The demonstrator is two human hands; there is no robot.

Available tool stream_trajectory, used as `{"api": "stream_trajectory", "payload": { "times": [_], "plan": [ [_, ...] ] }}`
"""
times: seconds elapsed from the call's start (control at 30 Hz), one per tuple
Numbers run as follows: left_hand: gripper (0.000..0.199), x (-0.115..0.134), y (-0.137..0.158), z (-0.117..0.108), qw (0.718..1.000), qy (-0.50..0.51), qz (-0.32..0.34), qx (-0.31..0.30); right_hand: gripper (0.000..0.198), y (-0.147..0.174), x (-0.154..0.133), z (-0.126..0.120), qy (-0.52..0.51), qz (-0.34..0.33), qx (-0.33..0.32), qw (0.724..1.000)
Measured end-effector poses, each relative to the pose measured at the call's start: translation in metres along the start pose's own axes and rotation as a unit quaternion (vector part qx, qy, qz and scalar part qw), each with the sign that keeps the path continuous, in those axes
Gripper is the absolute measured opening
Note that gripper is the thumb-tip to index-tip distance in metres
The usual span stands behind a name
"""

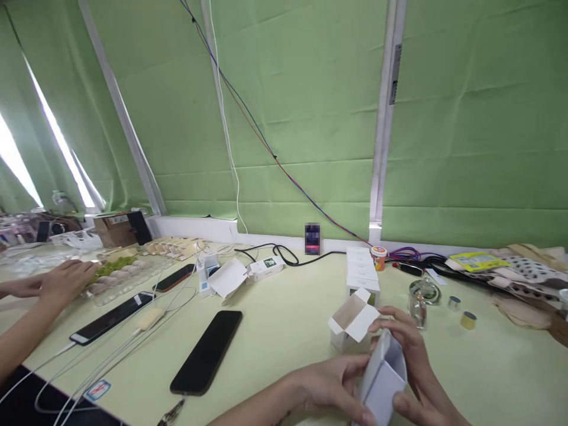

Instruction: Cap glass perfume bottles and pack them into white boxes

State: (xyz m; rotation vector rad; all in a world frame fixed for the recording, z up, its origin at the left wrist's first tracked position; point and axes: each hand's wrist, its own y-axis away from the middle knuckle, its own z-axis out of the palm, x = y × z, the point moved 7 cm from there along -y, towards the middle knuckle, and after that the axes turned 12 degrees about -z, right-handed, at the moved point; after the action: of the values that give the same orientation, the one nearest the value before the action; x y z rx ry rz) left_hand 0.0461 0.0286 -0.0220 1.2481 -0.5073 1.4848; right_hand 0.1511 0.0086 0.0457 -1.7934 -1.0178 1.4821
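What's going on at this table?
A person is holding a white box between the left hand and right hand, near the table's front edge. Just beyond it stands an open box with its flaps up, in front of a row of white boxes. A glass bottle and two caps are off to the right. At far left, another person's hand is at a clear tray.

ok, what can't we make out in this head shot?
Head view:
- Held box: its own walls hide the inside bottom.
- White boxes: print too small to read.
- Screen by the wall: pixelated.
- Co-worker's arms: cut off by the left edge.
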Motion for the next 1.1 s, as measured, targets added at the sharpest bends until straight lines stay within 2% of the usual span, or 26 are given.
{"api": "stream_trajectory", "payload": {
  "times": [0.07, 0.23, 0.4, 0.5, 0.67, 0.77, 0.83, 0.9, 0.97, 1.0, 1.03, 1.1],
  "plan": [
    [0.088, 0.001, 0.001, 0.000, 1.000, -0.006, 0.008, 0.003, 0.054, 0.000, 0.000, -0.004, -0.025, -0.003, 0.037, 0.999],
    [0.092, 0.004, 0.005, 0.002, 0.999, -0.038, -0.005, 0.000, 0.052, -0.001, 0.001, -0.006, -0.043, -0.019, 0.056, 0.997],
    [0.083, 0.004, 0.015, 0.004, 0.995, -0.085, -0.032, -0.049, 0.027, -0.001, 0.001, -0.007, -0.118, 0.008, 0.121, 0.986],
    [0.078, 0.002, 0.019, 0.004, 0.993, -0.082, -0.038, -0.077, 0.016, 0.000, -0.002, -0.008, -0.107, 0.024, 0.132, 0.985],
    [0.079, -0.003, 0.019, -0.009, 0.998, -0.027, -0.037, -0.034, 0.027, -0.001, -0.012, -0.007, -0.016, -0.004, 0.048, 0.999],
    [0.083, -0.004, 0.018, -0.012, 0.999, -0.016, -0.031, -0.018, 0.028, -0.003, -0.012, -0.005, -0.006, -0.001, 0.009, 1.000],
    [0.081, 0.000, 0.015, -0.014, 1.000, -0.028, 0.000, 0.008, 0.028, -0.003, -0.011, -0.007, -0.007, 0.010, 0.011, 1.000],
    [0.078, 0.010, 0.016, -0.021, 0.993, -0.047, 0.074, 0.074, 0.028, -0.004, -0.009, -0.012, -0.005, 0.020, 0.026, 0.999],
    [0.078, 0.026, 0.027, -0.030, 0.961, -0.098, 0.183, 0.181, 0.027, -0.005, -0.007, -0.020, 0.007, 0.030, 0.049, 0.998],
    [0.076, 0.035, 0.037, -0.032, 0.929, -0.143, 0.243, 0.241, 0.026, -0.006, -0.005, -0.025, 0.015, 0.035, 0.062, 0.997],
    [0.070, 0.044, 0.049, -0.032, 0.883, -0.190, 0.305, 0.301, 0.026, -0.006, -0.003, -0.030, 0.024, 0.037, 0.075, 0.996],
    [0.049, 0.057, 0.074, -0.029, 0.770, -0.261, 0.403, 0.421, 0.023, -0.007, 0.001, -0.040, 0.037, 0.036, 0.104, 0.993]
  ]
}}
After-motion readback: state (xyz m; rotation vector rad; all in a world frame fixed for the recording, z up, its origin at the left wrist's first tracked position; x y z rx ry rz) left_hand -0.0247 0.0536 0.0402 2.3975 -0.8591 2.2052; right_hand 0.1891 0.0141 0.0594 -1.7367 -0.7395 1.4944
